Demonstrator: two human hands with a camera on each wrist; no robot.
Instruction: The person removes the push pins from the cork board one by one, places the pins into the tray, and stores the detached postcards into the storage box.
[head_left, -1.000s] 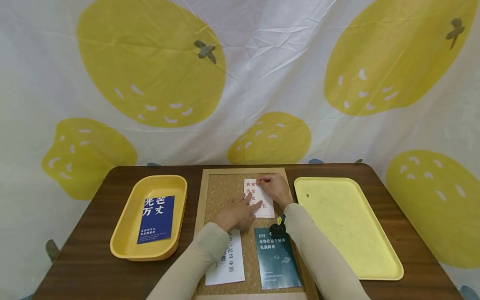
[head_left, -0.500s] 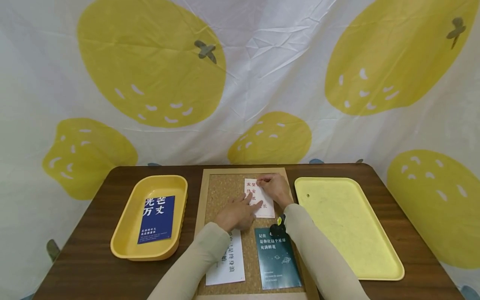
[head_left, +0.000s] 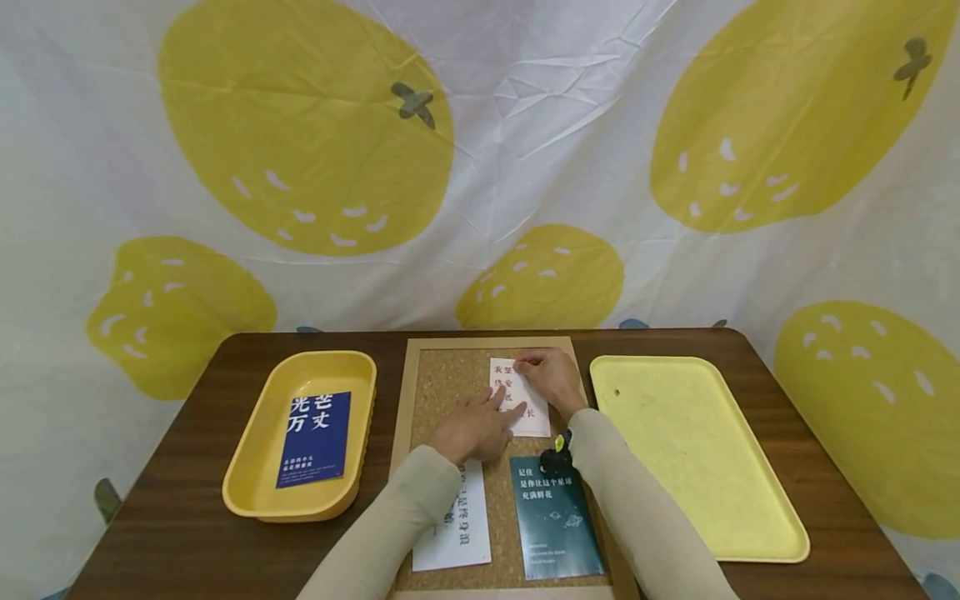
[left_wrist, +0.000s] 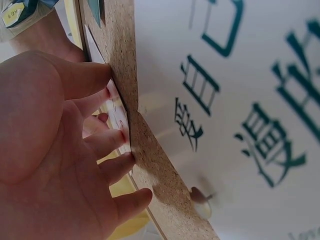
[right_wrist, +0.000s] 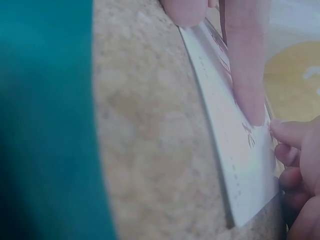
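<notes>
A small white card with red characters lies on the upper part of a wood-framed cork board. My left hand rests on it with straight, spread fingers, pressing it against the cork. At the card's top edge, my right hand has curled fingers, thumb and forefinger pinched together. Whatever small thing lies between those fingertips is hidden; I cannot tell its kind. Below the left hand is a white card with dark characters, with a clear pushpin through it in the left wrist view. A teal card lies lower right on the board.
Left of the board stands a yellow basin with a blue card inside. On the right lies a pale yellow tray bearing a small dark spot. All rest on a dark wooden table before a lemon-patterned cloth.
</notes>
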